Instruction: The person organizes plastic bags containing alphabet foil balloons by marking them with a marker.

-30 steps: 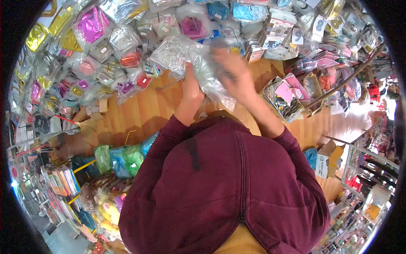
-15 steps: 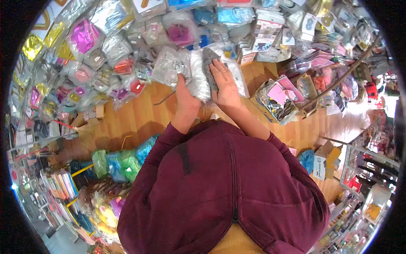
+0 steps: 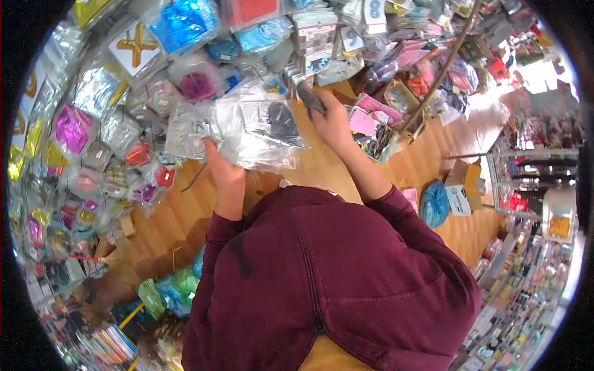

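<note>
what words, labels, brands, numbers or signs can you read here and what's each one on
"X" or a plus sign, gold, on a white card
"8", as far as it shows, on a hanging number card
Too blurred to read: digit on the number card beside it
Too small to read: print on the cardboard box and the pink-topped packets

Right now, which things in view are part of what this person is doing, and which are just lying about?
In use, it seems:
- clear plastic packets, held by the left hand
- grey cloth, in the right hand

Apparently just lying about:
- blue plastic bag on the floor
- open cardboard box beside it
- green plastic bag
</note>
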Available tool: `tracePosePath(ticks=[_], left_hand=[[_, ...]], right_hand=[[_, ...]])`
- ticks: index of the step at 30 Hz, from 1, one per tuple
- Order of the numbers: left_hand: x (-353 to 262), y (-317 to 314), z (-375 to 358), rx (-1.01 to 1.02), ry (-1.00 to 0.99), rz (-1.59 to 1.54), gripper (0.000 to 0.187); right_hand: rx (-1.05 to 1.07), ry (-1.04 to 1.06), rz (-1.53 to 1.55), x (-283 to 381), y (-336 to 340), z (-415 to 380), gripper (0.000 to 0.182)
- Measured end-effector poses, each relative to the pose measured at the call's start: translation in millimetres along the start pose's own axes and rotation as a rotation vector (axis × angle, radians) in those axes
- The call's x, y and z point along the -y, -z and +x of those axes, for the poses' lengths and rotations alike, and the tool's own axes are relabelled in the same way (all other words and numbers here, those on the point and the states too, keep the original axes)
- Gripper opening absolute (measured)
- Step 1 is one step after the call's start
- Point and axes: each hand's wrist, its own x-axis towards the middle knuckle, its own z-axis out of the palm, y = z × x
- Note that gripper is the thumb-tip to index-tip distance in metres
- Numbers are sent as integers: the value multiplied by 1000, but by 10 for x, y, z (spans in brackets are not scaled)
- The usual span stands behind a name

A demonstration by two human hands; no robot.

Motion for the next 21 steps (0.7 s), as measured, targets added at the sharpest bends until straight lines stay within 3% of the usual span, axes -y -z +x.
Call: tracePosePath(ticks=[2,4,6,8,10,11,13,15,16,18,20,21], left_hand=[[34,4,33,-1,-53,48,46],[43,13,30,-2,-34,91,48],[-21,48,21,61,77,-70,51],[-112,10,-8,-10,90,-34,52],[-172,-27,-55,-88,94,-17,52],[-170,110,3,-83,57,22,52],[-252,101,-18,-46,66,26,52],[-373,108,-22,-20,65,33,51],[-453,118,2,-43,15,65,50],[-594,180,72,-76,-42,98,50],[-680,269,134,-11,-54,77,48],[-703,140,71,-106,-69,104,48]], right_hand=[[-2,302,50,311,-97,59,40],[165,466,-2,529,-331,-33,47],[270,568,-124,623,-620,-213,52],[220,610,-173,593,-685,-255,53],[286,402,-82,507,-686,-239,43],[312,313,-78,403,-674,-233,47],[257,88,-185,70,-728,-244,37],[386,-298,-208,-172,-656,-245,23],[161,-211,45,-275,-644,-347,19],[271,-608,213,-422,-618,-373,28],[339,-705,303,-172,-569,-347,36],[403,-790,391,-71,-550,-331,44]])
